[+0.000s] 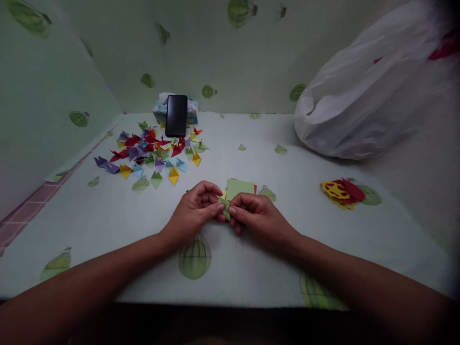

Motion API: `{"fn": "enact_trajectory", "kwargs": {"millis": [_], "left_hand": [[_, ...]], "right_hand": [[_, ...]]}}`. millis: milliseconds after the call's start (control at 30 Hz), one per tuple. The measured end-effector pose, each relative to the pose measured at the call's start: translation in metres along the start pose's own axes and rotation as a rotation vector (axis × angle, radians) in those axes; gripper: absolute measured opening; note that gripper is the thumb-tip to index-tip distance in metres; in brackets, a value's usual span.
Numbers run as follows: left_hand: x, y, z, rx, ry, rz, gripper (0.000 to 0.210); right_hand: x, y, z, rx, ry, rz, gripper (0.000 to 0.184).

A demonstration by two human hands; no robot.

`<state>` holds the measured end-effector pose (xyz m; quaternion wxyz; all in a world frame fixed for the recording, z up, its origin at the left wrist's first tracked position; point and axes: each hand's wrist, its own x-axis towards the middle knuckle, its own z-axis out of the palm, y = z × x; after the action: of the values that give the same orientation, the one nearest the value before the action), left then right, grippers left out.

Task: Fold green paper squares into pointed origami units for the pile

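Observation:
Between my two hands is a small folded piece of green origami paper (225, 208), held just above the table. My left hand (199, 205) pinches it from the left with thumb and fingers. From the right, my right hand (259, 214) grips its other edge, thumb on top and fingers curled beneath. Part of the folded paper is hidden by the fingertips. Right behind my hands lies a stack of square paper sheets (241, 189), light green on top, with red and yellow edges showing underneath.
Many small folded paper pieces (154, 151) in several colours are heaped at the back left. A dark phone (176, 115) leans on a tissue box (193, 111) behind them. Yellow and red cut-out shapes (341, 191) lie at right, before a big white plastic bag (345, 105).

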<state>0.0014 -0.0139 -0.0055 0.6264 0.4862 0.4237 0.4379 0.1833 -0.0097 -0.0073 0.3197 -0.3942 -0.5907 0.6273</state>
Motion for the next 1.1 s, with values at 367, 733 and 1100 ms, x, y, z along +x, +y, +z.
{"fn": "enact_trajectory", "kwargs": {"millis": [367, 733, 1100], "left_hand": [[0.0006, -0.0033, -0.0010, -0.022, -0.015, 0.001, 0.023], [0.0002, -0.0031, 0.0009, -0.011, -0.012, -0.015, 0.027], [0.0001, 0.0010, 0.0019, 0.036, 0.068, -0.103, 0.017]], "right_hand": [[-0.0010, -0.0033, 0.0020, -0.028, 0.023, -0.002, 0.018], [-0.0009, -0.0024, 0.0050, -0.200, 0.127, -0.016, 0.017], [-0.0002, -0.0003, -0.0013, -0.044, -0.012, -0.004, 0.026]]}}
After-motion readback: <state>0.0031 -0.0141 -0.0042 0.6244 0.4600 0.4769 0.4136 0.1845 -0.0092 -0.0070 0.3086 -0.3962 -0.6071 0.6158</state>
